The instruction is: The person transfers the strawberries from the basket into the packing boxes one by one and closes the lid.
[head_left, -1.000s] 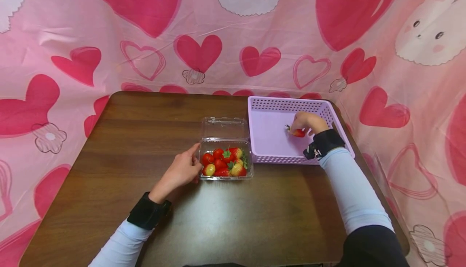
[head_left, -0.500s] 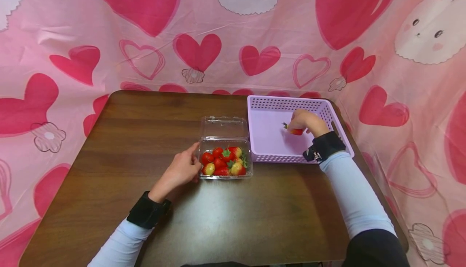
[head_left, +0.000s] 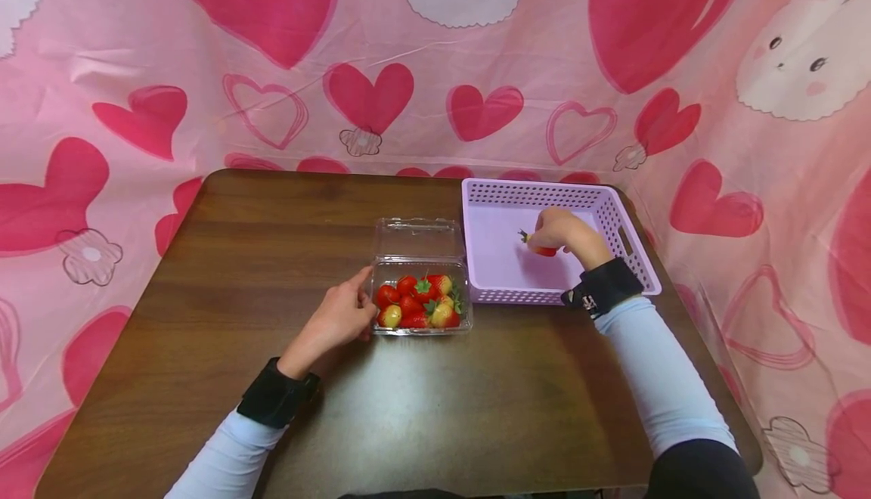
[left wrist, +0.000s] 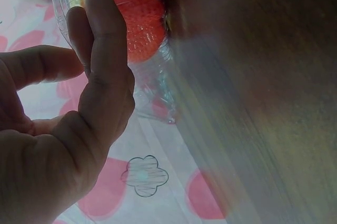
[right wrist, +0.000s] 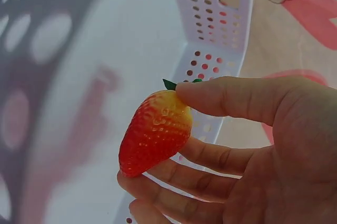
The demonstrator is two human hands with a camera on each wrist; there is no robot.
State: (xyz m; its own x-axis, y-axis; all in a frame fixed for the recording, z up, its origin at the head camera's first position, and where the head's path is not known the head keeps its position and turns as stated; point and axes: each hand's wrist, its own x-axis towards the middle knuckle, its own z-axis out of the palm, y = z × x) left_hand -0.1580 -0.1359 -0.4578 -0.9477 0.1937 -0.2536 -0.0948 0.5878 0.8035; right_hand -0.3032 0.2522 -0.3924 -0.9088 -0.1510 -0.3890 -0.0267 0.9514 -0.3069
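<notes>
Basket (head_left: 612, 215): strawberry (head_left: 542, 248) lengthwise (leaves left).

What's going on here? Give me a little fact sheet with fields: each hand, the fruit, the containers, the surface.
right hand: holds one strawberry between thumb and fingers, above the basket floor
left hand: fingers rest against the left side of the clear box
clear box: lid open, holds red and yellowish strawberries
basket: lilac, perforated walls, right of the box
surface: dark wooden table
backdrop: pink cloth with hearts
</notes>
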